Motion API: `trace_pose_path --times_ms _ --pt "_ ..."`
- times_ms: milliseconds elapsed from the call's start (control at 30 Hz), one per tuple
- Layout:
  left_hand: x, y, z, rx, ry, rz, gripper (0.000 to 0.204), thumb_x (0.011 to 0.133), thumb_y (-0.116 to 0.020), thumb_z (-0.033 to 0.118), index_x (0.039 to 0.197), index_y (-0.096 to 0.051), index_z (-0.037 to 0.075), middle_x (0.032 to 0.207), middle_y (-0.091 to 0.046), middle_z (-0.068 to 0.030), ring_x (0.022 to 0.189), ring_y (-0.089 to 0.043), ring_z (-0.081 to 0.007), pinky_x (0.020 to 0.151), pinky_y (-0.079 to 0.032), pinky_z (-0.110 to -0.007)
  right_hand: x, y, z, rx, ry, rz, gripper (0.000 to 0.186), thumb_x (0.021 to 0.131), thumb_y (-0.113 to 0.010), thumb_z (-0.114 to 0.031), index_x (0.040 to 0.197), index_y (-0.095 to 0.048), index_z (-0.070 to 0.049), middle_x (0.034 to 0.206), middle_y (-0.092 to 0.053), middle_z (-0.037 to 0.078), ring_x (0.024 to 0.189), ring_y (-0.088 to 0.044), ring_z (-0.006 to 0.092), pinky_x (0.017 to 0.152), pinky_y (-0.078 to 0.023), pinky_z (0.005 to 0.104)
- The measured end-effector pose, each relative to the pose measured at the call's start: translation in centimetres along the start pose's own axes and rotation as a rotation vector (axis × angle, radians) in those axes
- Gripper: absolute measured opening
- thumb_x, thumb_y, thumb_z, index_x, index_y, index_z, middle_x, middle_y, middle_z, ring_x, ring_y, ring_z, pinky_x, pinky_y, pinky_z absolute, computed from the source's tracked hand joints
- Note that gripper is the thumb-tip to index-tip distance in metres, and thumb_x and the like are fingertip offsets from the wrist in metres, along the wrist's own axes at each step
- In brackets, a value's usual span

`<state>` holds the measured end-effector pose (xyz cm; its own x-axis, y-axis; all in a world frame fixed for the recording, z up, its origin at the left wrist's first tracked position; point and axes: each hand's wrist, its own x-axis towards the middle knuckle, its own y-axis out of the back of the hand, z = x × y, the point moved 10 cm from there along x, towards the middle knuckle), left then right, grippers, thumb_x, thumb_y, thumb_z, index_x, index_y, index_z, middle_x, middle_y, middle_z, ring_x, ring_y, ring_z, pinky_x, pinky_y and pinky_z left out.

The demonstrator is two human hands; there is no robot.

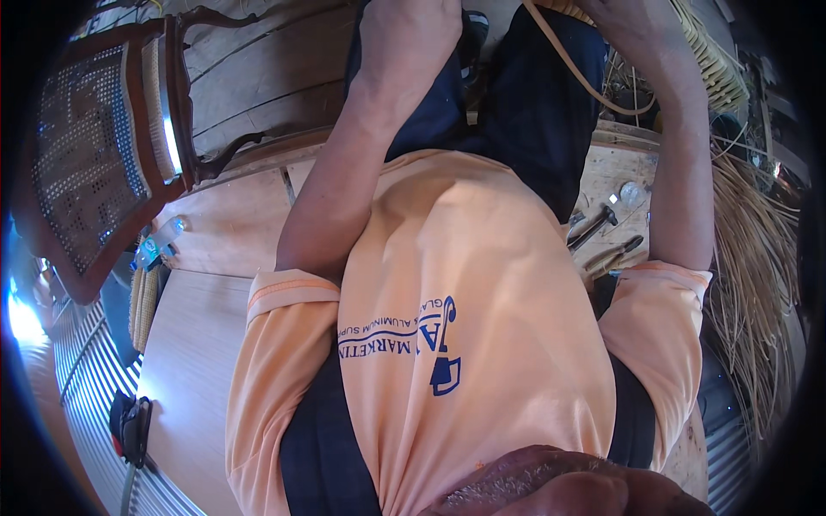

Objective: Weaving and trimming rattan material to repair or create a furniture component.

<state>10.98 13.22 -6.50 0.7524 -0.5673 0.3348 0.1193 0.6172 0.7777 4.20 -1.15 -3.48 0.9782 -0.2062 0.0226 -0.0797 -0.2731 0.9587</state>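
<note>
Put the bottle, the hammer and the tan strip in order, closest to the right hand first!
From the right hand, in the head view:
1. Tan strip: looping close by.
2. Hammer: on the right side.
3. Bottle: far left, near the chair.

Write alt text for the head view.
A seated person in a peach shirt reaches forward, the left hand and right hand cut off by the top edge, grip unclear. A thin cane strip curves beside the right arm. Tools lie on the wooden bench, a cane-panelled chair left, dry strands right.
</note>
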Motion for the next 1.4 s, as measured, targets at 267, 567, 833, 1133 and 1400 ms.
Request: trace_pose_path --times_ms 267,567,833,1133,1400 --pt "-0.4 -0.9 -1.6 -0.116 0.165 -0.005 0.02 0.09 -0.054 0.016 0.082 -0.061 0.0 0.07 -0.059 -0.026 0.069 -0.063 -0.0426 0.06 -0.049 -0.049 -0.1 -0.7 1.3 -0.025 0.066 0.097 0.028 0.092 -0.055 -0.03 0.088 -0.063 -0.003 0.072 -0.062 0.019 0.066 -0.062 0.0371 0.06 -0.047 0.0443" --pt "-0.8 -1.3 -1.6 -0.092 0.151 -0.078 0.017 0.093 -0.051 0.015 0.084 -0.054 0.001 0.077 -0.062 -0.0235 0.075 -0.062 -0.0438 0.067 -0.048 -0.053 0.5 -1.1 1.1 -0.073 0.078 0.064 0.028 0.092 -0.056 -0.029 0.081 -0.063 -0.005 0.072 -0.064 0.018 0.07 -0.063 0.0374 0.068 -0.049 0.0461" --pt "-0.6 -2.4 -2.0 -0.141 0.257 -0.113 0.02 0.094 -0.051 0.016 0.084 -0.055 -0.001 0.076 -0.063 -0.0252 0.076 -0.062 -0.0441 0.068 -0.048 -0.052 0.2 -1.3 1.3 -0.068 0.045 0.051 0.028 0.092 -0.057 -0.03 0.078 -0.062 -0.006 0.069 -0.063 0.015 0.072 -0.063 0.0344 0.071 -0.044 0.0454" --pt "1.4 0.1 -1.5 0.276 0.079 -0.188 0.024 0.09 -0.051 0.022 0.081 -0.064 0.004 0.071 -0.066 -0.021 0.07 -0.068 -0.0366 0.065 -0.054 -0.049 0.4 -1.4 1.3 -0.098 0.062 0.013 0.028 0.094 -0.053 -0.031 0.085 -0.065 -0.008 0.073 -0.066 0.015 0.074 -0.065 0.0333 0.077 -0.045 0.0432" --pt "2.1 -0.2 -2.7 0.077 0.016 -0.205 0.025 0.089 -0.051 0.025 0.08 -0.064 0.005 0.074 -0.066 -0.0202 0.074 -0.065 -0.0406 0.071 -0.053 -0.051 0.2 -1.1 1.4 0.0 0.163 0.083 0.025 0.092 -0.058 -0.028 0.083 -0.062 -0.005 0.072 -0.064 0.015 0.069 -0.062 0.0352 0.069 -0.045 0.0436"
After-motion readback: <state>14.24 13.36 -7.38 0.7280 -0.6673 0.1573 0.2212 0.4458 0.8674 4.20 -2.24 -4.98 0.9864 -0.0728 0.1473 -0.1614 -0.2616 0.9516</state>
